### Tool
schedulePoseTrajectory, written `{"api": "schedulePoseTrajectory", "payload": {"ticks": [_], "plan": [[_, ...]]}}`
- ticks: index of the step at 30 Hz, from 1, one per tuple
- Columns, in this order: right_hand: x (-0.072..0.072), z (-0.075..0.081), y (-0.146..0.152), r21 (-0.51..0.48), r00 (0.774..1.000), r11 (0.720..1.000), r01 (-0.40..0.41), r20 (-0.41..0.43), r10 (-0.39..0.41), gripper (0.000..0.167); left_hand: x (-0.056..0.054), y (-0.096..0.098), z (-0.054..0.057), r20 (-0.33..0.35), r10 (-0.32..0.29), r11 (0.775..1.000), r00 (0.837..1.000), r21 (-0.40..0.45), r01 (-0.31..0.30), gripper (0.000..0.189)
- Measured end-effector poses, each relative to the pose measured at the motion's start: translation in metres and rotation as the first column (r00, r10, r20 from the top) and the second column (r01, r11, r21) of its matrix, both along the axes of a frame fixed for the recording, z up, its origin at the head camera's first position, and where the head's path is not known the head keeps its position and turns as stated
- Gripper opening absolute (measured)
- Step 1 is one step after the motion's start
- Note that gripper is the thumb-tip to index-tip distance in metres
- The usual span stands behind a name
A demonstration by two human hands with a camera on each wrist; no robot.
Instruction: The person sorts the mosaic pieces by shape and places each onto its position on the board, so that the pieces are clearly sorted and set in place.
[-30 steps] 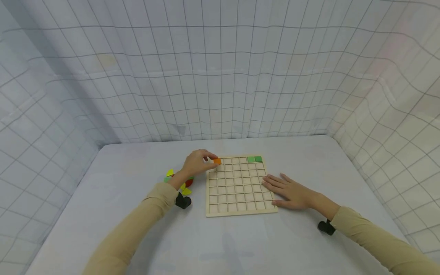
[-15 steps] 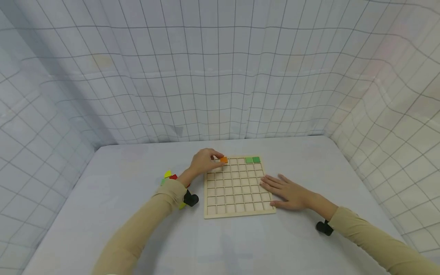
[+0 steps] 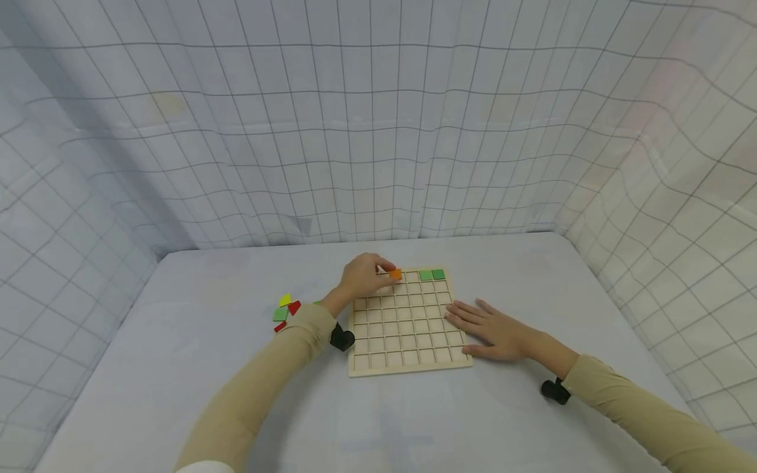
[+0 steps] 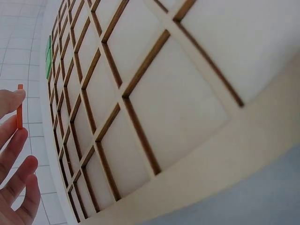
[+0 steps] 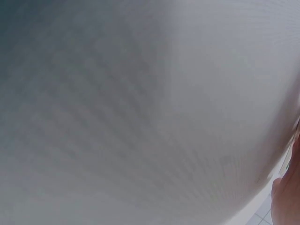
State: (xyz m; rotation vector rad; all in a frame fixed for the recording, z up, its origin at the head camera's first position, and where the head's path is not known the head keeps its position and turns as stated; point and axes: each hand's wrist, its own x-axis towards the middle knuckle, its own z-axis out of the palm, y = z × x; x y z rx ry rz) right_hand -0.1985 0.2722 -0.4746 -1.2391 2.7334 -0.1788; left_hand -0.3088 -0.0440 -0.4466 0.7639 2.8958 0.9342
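Between thumb and fingers my left hand (image 3: 365, 274) pinches a small orange square tile (image 3: 395, 274), above the far row of a wooden grid board (image 3: 378, 373). Seen in the left wrist view, the orange tile (image 4: 19, 107) stands edge-on in the fingertips, with the other fingers loosely bent. Two green tiles (image 3: 432, 274) sit side by side in the board's far right corner cells. My right hand (image 3: 493, 330) lies flat with fingers spread, its fingertips on the board's right edge. The right wrist view shows mostly blurred white surface and a bit of the hand (image 5: 287, 197).
Loose green, red and yellow tiles (image 3: 280, 314) lie left of the board, partly hidden by the left forearm. Black wrist cameras (image 3: 342, 338) hang under both wrists. White sheets with a dark grid (image 3: 378, 131) stand around the white table (image 3: 414, 420).
My left hand has moved right along the board's far row with the orange tile, nearer the green tiles. The right hand stays on the board's edge; the head view shifts slightly.
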Motion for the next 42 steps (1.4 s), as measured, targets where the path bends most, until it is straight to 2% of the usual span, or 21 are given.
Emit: {"api": "schedulePoseTrajectory", "payload": {"ticks": [4, 9, 21, 34, 42], "plan": [[0.0, 0.0, 0.0, -0.005, 1.0, 1.0, -0.013, -0.023, 0.013, 0.069, -0.001, 0.006, 0.002, 0.003, -0.004, 1.0, 1.0, 0.003, 0.004, 0.031], [0.0, -0.002, 0.0, -0.017, 0.999, 1.0, -0.014, -0.03, 0.013, 0.069, -0.003, 0.014, 0.0, 0.03, 0.014, 1.0, 0.999, 0.021, -0.015, 0.032], [-0.002, -0.005, -0.001, 0.006, 1.0, 1.0, 0.015, 0.025, -0.015, 0.07, -0.005, 0.033, -0.009, 0.034, 0.059, 0.998, 0.998, -0.002, -0.059, 0.031], [-0.002, -0.002, -0.002, -0.018, 1.0, 1.0, -0.004, 0.01, 0.004, 0.068, -0.007, 0.041, -0.007, 0.067, 0.076, 0.996, 0.995, -0.059, -0.072, 0.03], [-0.001, 0.001, -0.002, 0.01, 0.999, 1.0, 0.011, 0.03, -0.011, 0.069, -0.008, 0.046, -0.007, 0.078, 0.077, 0.996, 0.994, -0.04, -0.074, 0.028]]}}
